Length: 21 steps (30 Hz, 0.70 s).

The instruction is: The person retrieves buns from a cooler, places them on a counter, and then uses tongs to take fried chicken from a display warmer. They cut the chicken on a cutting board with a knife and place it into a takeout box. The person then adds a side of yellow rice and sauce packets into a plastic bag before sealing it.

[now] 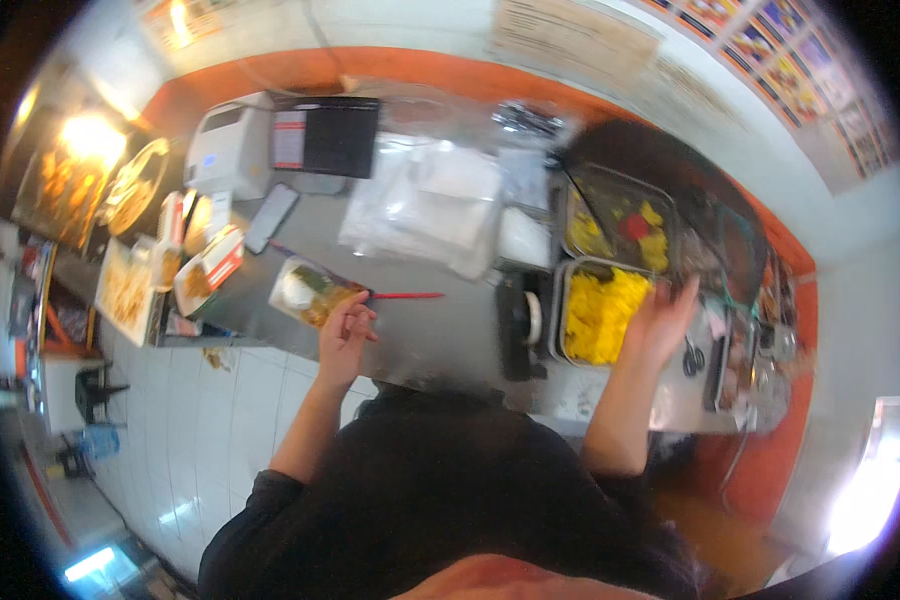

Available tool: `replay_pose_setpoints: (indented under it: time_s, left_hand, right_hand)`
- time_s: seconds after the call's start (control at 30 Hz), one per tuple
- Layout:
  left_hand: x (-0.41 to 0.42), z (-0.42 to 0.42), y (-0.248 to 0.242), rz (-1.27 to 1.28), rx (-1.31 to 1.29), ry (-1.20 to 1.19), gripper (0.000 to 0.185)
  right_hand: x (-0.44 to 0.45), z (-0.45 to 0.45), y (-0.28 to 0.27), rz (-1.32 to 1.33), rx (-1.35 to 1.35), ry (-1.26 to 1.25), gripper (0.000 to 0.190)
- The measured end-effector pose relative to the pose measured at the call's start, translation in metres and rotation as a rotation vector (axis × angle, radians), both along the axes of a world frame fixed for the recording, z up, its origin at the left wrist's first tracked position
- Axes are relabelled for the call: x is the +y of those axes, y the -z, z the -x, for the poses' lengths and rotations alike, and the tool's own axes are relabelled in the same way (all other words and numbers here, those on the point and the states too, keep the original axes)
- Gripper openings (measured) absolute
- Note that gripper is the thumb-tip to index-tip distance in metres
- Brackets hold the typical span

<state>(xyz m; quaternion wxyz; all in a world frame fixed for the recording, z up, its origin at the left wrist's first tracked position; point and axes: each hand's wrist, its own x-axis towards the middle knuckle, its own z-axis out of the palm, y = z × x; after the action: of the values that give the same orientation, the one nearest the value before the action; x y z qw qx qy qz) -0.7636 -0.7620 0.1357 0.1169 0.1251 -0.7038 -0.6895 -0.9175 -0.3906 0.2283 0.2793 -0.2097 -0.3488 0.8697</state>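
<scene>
My left hand has its fingers loosely bent at the near right corner of a clear packet of food, lying on the metal worktop. Whether the fingers pinch the packet cannot be told. Just right of it lies a thin red stick or pen. Over the right rim of a tray, my right hand is raised, its fingers apart and blurred, with nothing visible in them. Bright yellow contents fill that tray; what they are is unclear. Behind it, a second tray holds yellow pieces and a red one.
A stack of clear plastic bags lies at the back. Left of it are a phone, a white machine and food boxes. A black tape dispenser stands mid-right. Scissors lie at the right.
</scene>
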Motion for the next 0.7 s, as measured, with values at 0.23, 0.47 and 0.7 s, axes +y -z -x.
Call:
replay_pose_setpoints:
  time_s: [0.23, 0.47, 0.7]
  left_hand:
    - [0.052, 0.069, -0.019, 0.116, 0.247, 0.322, 0.03]
    - [0.121, 0.149, -0.04, 0.416, 0.087, 0.59, 0.032]
    - [0.191, 0.23, -0.006, 0.988, 0.196, 0.725, 0.031]
  right_hand:
    - [-0.004, 0.161, -0.119, -0.381, 0.147, -0.104, 0.035]
    - [0.11, 0.199, 0.023, -1.728, -0.313, -0.187, 0.032]
    - [0.078, 0.21, 0.154, -2.529, -0.73, -0.812, 0.025]
